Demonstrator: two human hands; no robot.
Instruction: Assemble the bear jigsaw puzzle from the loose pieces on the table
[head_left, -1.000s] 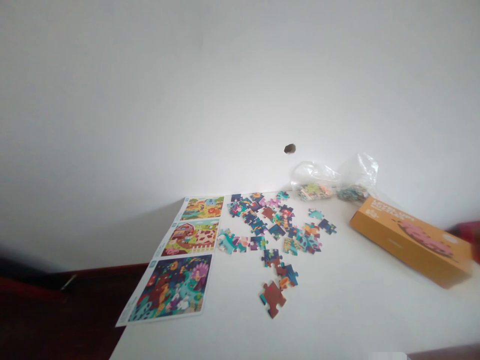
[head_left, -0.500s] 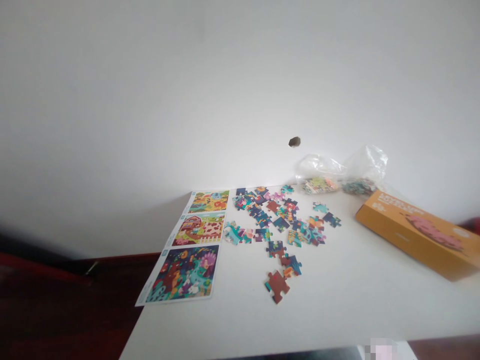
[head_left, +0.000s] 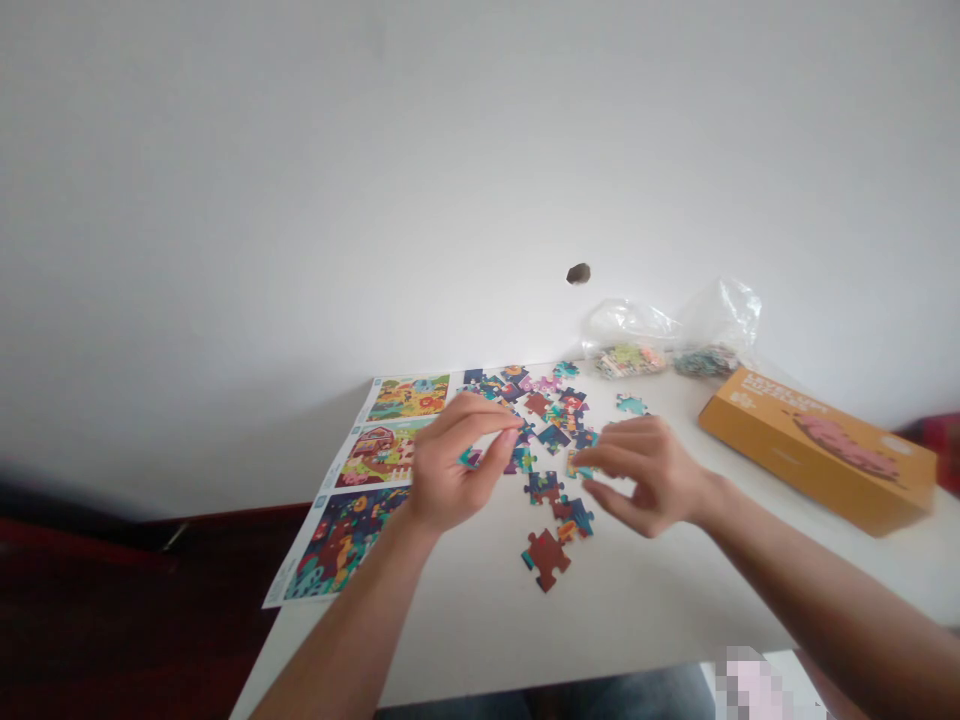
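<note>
My left hand (head_left: 461, 460) hovers over the left side of the loose jigsaw pieces, thumb and forefinger tips brought together in a pinch. Whether a piece sits between those tips I cannot make out. Opposite it, my right hand (head_left: 641, 475) reaches over the right edge of the pieces, thumb and fingers apart, with nothing visible in them. Between and below the hands lie several pieces, among them a brown jigsaw piece (head_left: 547, 558) nearest me and a dark blue jigsaw piece (head_left: 553, 439) farther back. The hands hide part of the pile.
A reference sheet (head_left: 352, 535) with three pictures lies at the left of the white table (head_left: 465, 640), partly covered by my left arm. Two clear plastic bags of pieces (head_left: 631, 358) stand against the wall. An orange puzzle box (head_left: 817, 440) rests at the right.
Both hands have come into view from below and now extend over the jigsaw pieces. The view has shifted slightly; the box, bags and sheet keep their places on the table.
</note>
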